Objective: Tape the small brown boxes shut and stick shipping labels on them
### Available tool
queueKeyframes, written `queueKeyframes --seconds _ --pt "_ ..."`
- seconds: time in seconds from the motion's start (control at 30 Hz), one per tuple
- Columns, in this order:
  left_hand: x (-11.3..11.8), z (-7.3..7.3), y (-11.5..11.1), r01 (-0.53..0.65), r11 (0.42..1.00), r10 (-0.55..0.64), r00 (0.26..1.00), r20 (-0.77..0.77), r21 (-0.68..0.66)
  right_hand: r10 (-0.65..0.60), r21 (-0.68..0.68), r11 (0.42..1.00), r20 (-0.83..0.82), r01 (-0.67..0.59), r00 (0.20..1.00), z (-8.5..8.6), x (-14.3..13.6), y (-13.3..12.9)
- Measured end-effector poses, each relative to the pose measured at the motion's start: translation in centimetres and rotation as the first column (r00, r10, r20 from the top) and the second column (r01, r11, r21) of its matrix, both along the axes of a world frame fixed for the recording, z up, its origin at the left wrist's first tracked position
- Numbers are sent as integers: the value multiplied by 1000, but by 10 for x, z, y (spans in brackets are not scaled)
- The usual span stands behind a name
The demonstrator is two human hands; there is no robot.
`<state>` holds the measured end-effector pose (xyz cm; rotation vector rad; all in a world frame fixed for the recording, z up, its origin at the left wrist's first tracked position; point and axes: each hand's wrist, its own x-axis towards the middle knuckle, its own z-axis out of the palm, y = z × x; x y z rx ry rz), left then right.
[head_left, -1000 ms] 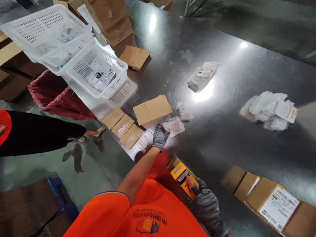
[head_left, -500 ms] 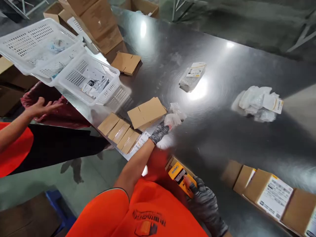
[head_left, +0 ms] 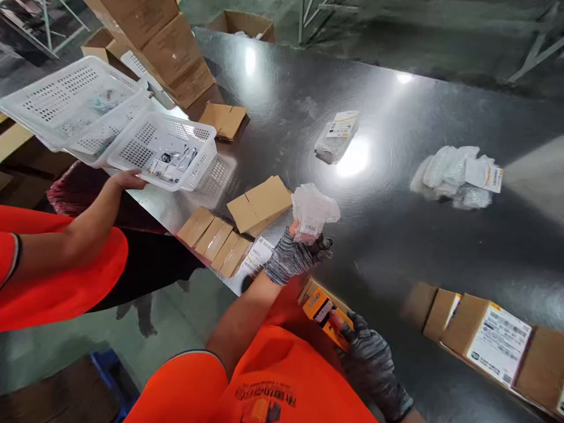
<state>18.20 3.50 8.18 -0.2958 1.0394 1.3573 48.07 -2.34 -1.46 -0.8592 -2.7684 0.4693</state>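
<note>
Metal tops the wide table (head_left: 374,247), which carries a white basket (head_left: 201,166), flat cardboard (head_left: 259,202) and, along the edge, a row of small boxes (head_left: 214,238). The right hand (head_left: 370,358) is closed around a yellow handheld device (head_left: 315,302); the left hand (head_left: 291,257) grips a bubble-wrapped packet (head_left: 312,208) above the table. Its wrap looks slick, so a loose hold could let it slip, and a careless swing of the left forearm (head_left: 244,317) might knock the boxes down.
</note>
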Motion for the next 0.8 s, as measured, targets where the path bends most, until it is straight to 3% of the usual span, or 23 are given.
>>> queueKeyframes --seconds 0.13,0.3,0.43,0.6,0.7,0.8 --pt "-1 -1 -10 29 999 -28 999 -37 40 -17 -53 998 51 19 999 4 -1 0" --pt "-1 -5 -19 146 986 -141 988 -57 86 14 70 997 -20 -12 1000 0 -1 0" --pt "2 -7 -23 113 983 -120 992 42 145 15 156 988 -45 -7 999 -1 -2 0" --pt "3 -14 -27 81 984 -92 994 60 162 3 119 993 -64 5 998 1 -4 0" --pt "3 -17 -29 109 975 -123 990 61 195 2 128 992 -80 8 997 5 -8 1" --pt "3 -14 -28 143 979 -148 989 29 143 -4 153 988 -92 18 996 10 -14 2"
